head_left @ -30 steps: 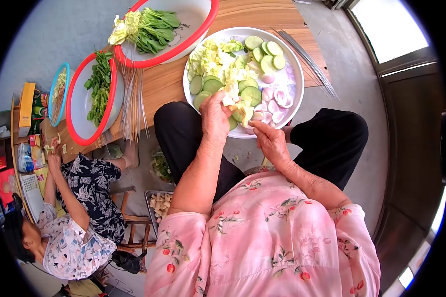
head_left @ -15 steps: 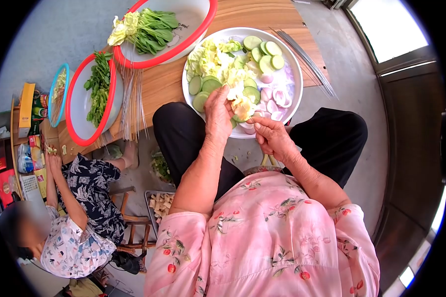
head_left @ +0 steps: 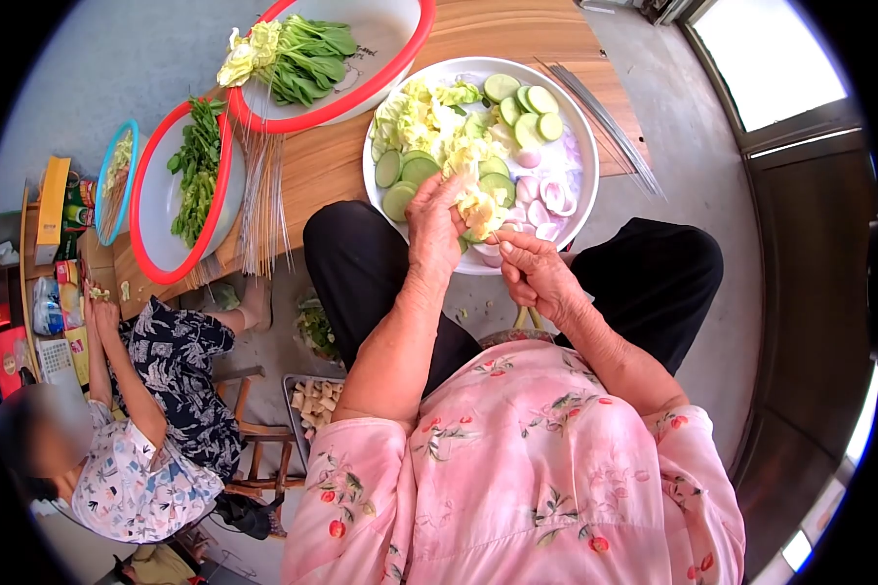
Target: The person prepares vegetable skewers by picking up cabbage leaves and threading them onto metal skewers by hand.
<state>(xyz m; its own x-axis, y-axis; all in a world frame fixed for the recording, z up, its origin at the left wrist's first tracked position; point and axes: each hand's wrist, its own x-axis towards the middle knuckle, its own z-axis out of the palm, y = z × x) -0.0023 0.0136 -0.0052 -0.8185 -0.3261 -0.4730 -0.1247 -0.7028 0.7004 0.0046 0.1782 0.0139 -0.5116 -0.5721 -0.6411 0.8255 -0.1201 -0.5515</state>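
My left hand (head_left: 434,224) is closed on a yellow-green leaf piece (head_left: 480,213) over the near part of a round white tray (head_left: 588,195). Beside it, my right hand (head_left: 535,268) pinches the end of a thin skewer (head_left: 498,237) that meets the leaf; most of the skewer is hidden. The tray holds torn pale leaves (head_left: 415,117), green round slices (head_left: 502,88) and pink-purple onion pieces (head_left: 556,195).
Metal skewers (head_left: 605,117) lie right of the tray, with more (head_left: 259,195) at the left table edge. Red-rimmed basins (head_left: 415,49) hold greens (head_left: 312,58). At left sits another person (head_left: 146,468). A box of pale chunks (head_left: 293,409) is below the table.
The leaf piece has gathered into a more compact bunch between my hands, and my right fingers have closed in around the skewer. The other person's head and hands have shifted.
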